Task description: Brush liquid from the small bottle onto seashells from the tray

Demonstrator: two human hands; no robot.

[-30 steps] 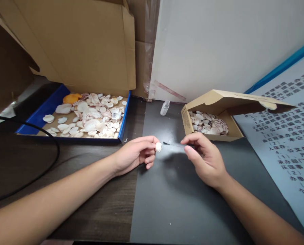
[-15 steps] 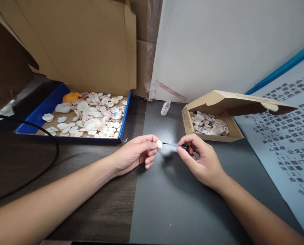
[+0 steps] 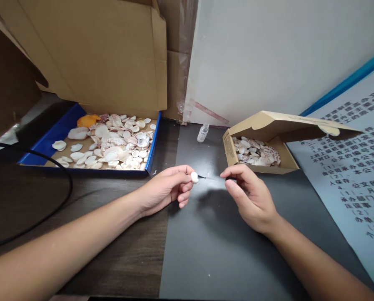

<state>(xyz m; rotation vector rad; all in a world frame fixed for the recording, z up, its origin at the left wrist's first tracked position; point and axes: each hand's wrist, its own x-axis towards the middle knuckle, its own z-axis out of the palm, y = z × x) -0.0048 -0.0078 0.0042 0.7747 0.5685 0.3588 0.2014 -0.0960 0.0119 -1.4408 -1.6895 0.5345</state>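
The right hand [image 3: 252,196] has shifted rightward, pinching a brush [image 3: 203,177]; the left hand [image 3: 170,188] pinches a shell [image 3: 194,177], its brushing seemingly unfinished.

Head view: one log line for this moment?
left hand: holds white ribbed seashell | right hand: holds thin black-tipped brush | brush tip: by seashell

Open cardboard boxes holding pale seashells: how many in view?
2: the blue-sided shallow cardboard box beyond and left of the left hand, and the smaller tan cardboard box beyond the right hand. Others may be hidden.
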